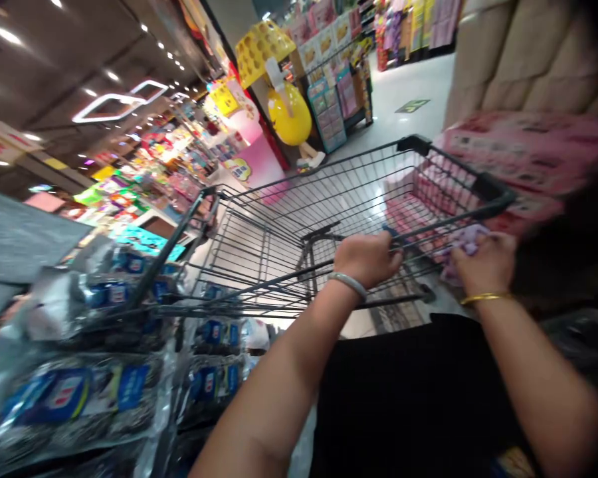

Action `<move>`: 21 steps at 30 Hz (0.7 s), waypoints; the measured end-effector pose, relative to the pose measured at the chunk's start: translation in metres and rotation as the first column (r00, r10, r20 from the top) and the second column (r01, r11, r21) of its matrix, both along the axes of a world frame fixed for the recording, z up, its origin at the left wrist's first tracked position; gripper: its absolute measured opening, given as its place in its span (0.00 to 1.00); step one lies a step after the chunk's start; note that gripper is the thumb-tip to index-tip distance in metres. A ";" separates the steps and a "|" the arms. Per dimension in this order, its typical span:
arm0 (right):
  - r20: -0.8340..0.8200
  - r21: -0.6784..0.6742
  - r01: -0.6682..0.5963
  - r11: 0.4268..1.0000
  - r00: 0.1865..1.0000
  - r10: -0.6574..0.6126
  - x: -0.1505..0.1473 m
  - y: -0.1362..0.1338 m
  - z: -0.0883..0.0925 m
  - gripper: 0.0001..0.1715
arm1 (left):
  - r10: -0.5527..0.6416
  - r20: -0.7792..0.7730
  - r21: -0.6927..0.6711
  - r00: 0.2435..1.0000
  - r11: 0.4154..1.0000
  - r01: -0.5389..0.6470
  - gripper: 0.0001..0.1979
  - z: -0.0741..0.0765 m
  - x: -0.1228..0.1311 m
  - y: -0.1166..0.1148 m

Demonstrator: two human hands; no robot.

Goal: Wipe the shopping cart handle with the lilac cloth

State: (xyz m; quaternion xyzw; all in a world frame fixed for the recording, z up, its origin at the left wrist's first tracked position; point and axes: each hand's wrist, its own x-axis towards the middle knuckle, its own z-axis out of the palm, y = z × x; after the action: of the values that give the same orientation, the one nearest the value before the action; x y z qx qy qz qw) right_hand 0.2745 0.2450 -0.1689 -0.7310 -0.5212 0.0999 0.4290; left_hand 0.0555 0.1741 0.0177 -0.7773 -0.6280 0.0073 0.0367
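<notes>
A dark wire shopping cart [289,219] stands in front of me, tilted in the view, its basket showing nothing inside. My left hand [367,257] is closed round the cart's handle bar [428,229]; a pale bangle sits on that wrist. My right hand [486,264] is closed at the handle too, with a crumpled pale purple thing [466,242] under its fingers. A gold bangle circles the right wrist.
Shelves of clear packets with blue labels [70,392] press close on the left. Stacked pink boxes [523,156] rise on the right under beige bales. A white aisle floor [408,86] leads ahead past a yellow display figure [289,113] and bright stalls.
</notes>
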 end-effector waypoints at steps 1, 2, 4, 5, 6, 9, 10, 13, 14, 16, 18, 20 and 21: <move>-0.003 0.010 -0.007 1.000 1.000 0.007 0.000 -0.002 0.002 0.16 | -0.001 -0.004 -0.002 1.000 1.000 0.001 0.22 0.000 -0.001 0.000; -0.008 0.031 -0.016 0.999 1.000 0.017 -0.001 -0.005 0.003 0.16 | -0.011 -0.008 -0.001 1.000 1.000 0.011 0.22 0.000 -0.002 0.000; -0.025 0.068 -0.030 0.997 0.999 0.032 -0.003 -0.013 0.006 0.16 | -0.032 -0.019 0.008 0.999 0.999 0.032 0.23 0.000 -0.005 -0.001; -0.044 0.086 -0.027 0.996 0.999 0.031 -0.006 -0.019 0.009 0.15 | -0.038 -0.025 0.014 0.999 0.999 0.038 0.23 0.000 -0.007 -0.002; -0.073 0.109 -0.005 0.994 0.997 0.013 -0.011 -0.025 0.013 0.14 | -0.041 -0.030 0.020 0.999 0.999 0.041 0.23 0.000 -0.008 -0.002; -0.182 0.229 0.118 0.966 0.980 -0.076 -0.038 -0.050 0.037 0.13 | -0.047 -0.048 0.042 0.998 0.998 0.049 0.23 0.001 -0.014 -0.001; -0.186 0.282 0.095 0.955 0.982 -0.043 -0.049 -0.059 0.047 0.13 | -0.050 -0.053 0.044 0.997 0.998 0.053 0.22 0.001 -0.016 0.000; -0.028 0.421 -0.167 0.891 0.980 0.197 -0.074 -0.074 0.079 0.14 | -0.044 -0.048 0.033 0.998 0.998 0.046 0.19 0.001 -0.019 0.002; 0.039 0.428 -0.259 0.866 0.963 0.268 -0.076 -0.075 0.089 0.14 | -0.032 -0.039 0.027 0.999 0.999 0.033 0.18 0.001 -0.019 0.001; 0.122 0.398 -0.337 0.854 0.941 0.315 -0.071 -0.073 0.104 0.15 | 0.007 -0.014 0.029 1.000 1.000 -0.006 0.14 0.000 -0.016 -0.008; 0.127 0.362 -0.233 0.902 0.971 0.200 -0.057 -0.069 0.115 0.17 | 0.057 0.021 0.057 0.998 0.997 -0.058 0.10 -0.003 -0.010 -0.022; 0.168 0.311 -0.114 0.944 0.984 0.063 -0.047 -0.064 0.119 0.19 | 0.102 0.081 0.125 0.991 0.986 -0.112 0.13 -0.007 -0.005 -0.036; 0.235 0.274 -0.154 0.949 0.968 0.089 -0.045 -0.061 0.120 0.18 | 0.115 0.125 0.141 0.985 0.981 -0.132 0.15 -0.009 -0.004 -0.040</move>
State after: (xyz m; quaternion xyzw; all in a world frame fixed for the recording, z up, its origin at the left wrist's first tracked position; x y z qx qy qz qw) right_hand 0.2300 0.1840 -0.0491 -0.6329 -0.6186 -0.0329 0.4643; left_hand 0.0518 0.1344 0.0084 -0.7309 -0.6750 -0.0828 0.0574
